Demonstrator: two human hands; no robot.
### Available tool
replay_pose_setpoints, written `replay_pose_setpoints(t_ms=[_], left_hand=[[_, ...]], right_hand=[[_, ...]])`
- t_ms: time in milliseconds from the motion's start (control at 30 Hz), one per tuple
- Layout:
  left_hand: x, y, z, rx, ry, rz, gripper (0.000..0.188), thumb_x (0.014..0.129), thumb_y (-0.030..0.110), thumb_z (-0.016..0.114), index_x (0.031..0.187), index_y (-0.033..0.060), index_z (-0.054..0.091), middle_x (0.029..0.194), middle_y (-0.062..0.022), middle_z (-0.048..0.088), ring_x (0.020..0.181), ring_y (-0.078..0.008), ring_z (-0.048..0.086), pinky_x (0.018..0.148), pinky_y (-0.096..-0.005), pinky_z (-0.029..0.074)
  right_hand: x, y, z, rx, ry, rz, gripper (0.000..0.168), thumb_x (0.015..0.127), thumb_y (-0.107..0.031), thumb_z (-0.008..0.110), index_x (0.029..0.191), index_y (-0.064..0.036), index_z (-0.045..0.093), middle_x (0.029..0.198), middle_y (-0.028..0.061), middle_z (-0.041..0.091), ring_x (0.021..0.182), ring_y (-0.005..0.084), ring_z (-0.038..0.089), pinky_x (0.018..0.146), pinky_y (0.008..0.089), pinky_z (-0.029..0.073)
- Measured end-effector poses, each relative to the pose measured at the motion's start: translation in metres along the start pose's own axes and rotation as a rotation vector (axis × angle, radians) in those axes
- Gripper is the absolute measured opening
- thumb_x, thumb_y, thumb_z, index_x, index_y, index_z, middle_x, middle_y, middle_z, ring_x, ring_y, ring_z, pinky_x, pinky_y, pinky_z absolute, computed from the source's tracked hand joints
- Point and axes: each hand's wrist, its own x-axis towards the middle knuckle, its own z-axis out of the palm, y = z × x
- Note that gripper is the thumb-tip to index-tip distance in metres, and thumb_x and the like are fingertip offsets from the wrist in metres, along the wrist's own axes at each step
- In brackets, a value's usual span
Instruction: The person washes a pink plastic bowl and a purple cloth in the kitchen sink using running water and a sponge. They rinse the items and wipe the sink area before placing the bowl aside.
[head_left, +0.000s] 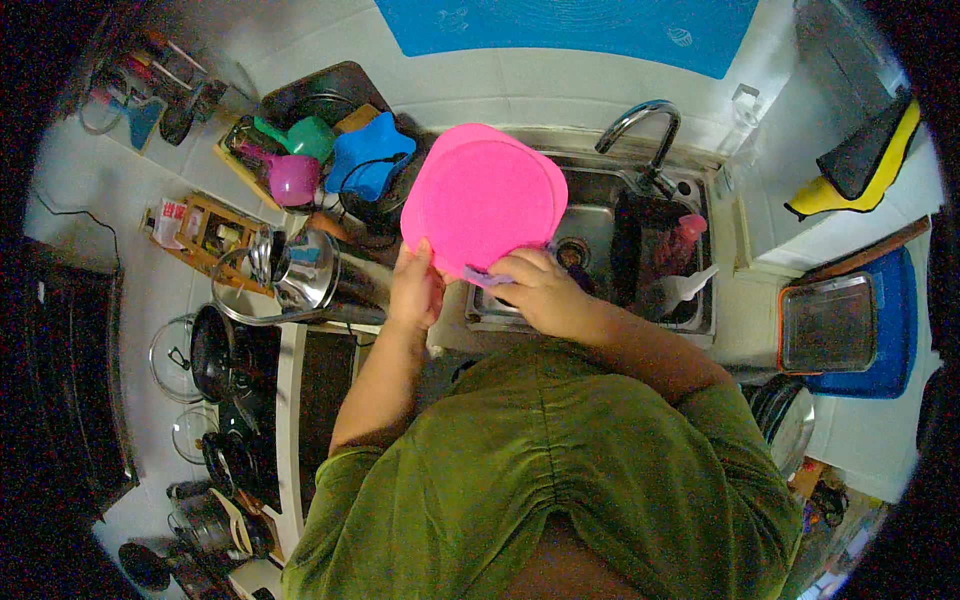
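Note:
A flat pink board or mat with rounded corners (484, 202) is held up in front of the sink's left side. At its lower left edge, my left hand (417, 289) grips it, with the thumb on the face turned to me. My right hand (541, 289) is at the lower right edge, its fingers on a purple cloth (487, 277) pressed against the pink piece. Behind it lies the stainless steel sink (589, 214), partly hidden, with a curved chrome faucet (660, 124) at its back. A white-handled utensil (694, 285) and a pink object (686, 229) are in the right part of the sink.
Pink (292, 180) and green (309, 139) scoops and a blue star-shaped bowl (373, 154) stand at the back left. Steel lids (309, 270) lean nearer. On the right are a clear container (829, 322), a blue tray (896, 322) and a yellow-grey cloth (862, 165).

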Motion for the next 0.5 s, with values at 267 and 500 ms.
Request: replay_pose_setpoints(t_ms=[267, 500], left_hand=[[-0.015, 0.018, -0.022, 0.062, 0.011, -0.052, 0.035, 0.096, 0.024, 0.046, 0.129, 0.0125, 0.043, 0.118, -0.0043, 0.057, 0.095, -0.0171, 0.060, 0.075, -0.0335, 0.051], [-0.031, 0.016, -0.040, 0.109, 0.073, 0.001, 0.035, 0.097, 0.024, 0.045, 0.129, 0.0112, 0.044, 0.111, -0.0027, 0.058, 0.090, -0.0148, 0.059, 0.073, -0.0304, 0.050]], right_hand=[[-0.020, 0.070, -0.026, -0.108, 0.308, 0.431, 0.025, 0.068, 0.006, 0.059, 0.087, -0.009, 0.065, 0.104, 0.0131, 0.055, 0.100, 0.0341, 0.051, 0.087, 0.0418, 0.041], [-0.073, 0.115, -0.024, 0.253, 0.125, 0.966, 0.030, 0.076, -0.011, 0.066, 0.106, -0.004, 0.064, 0.108, 0.0123, 0.063, 0.098, 0.0234, 0.059, 0.087, 0.0334, 0.046]])
